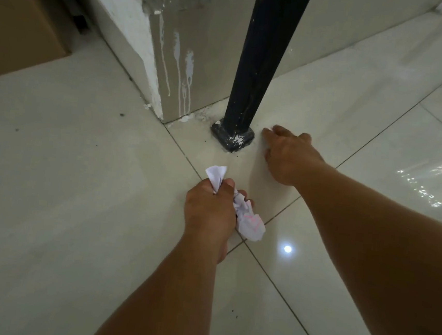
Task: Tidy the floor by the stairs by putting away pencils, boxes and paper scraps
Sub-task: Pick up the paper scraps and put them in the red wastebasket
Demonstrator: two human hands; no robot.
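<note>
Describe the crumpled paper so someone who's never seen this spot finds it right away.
Start at the black post rising from the tiled floor beside the concrete step. Just nearer the camera, the left hand grips the crumpled paper. It is the only white wad, with faint pink marks.

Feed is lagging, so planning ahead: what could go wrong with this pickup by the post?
The left hand grips crumpled paper with ends sticking out both sides; a piece might drop. The right hand reaches to the floor beside the black post base and could knock it. Whether its fingertips hold anything is unclear.
</note>
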